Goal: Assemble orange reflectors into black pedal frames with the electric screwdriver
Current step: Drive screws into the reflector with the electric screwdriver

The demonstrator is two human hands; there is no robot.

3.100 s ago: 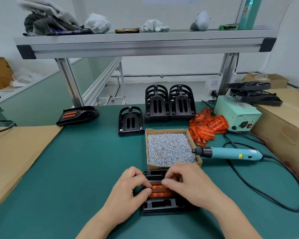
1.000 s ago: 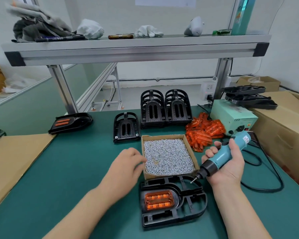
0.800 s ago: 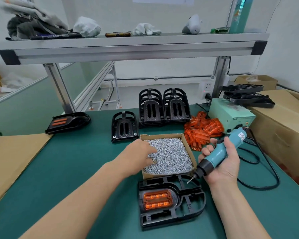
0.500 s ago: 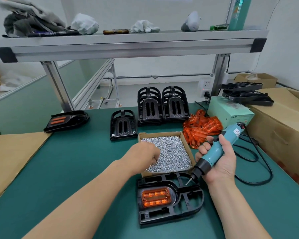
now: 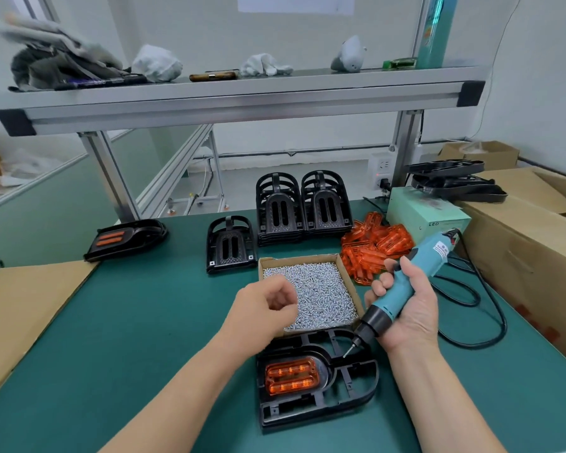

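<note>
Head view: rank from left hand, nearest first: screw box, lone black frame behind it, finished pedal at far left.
1. Screw box: partly under the left hand.
2. Lone black frame: just behind the box.
3. Finished pedal: far left of table.

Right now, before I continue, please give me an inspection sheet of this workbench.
Surface: green mat covers the bench.
Job's things: reflector seated in pedal frame; screw box behind it; loose reflectors and frame stacks farther back.
Clutter: cardboard sheet at left.
Grippers: left hand curled over that box, contents unseen; right hand grips screwdriver, bit over the frame.
Cables: black cable looped at right.
Surroundings: shelf overhead with cloths; cardboard box at right.
</note>
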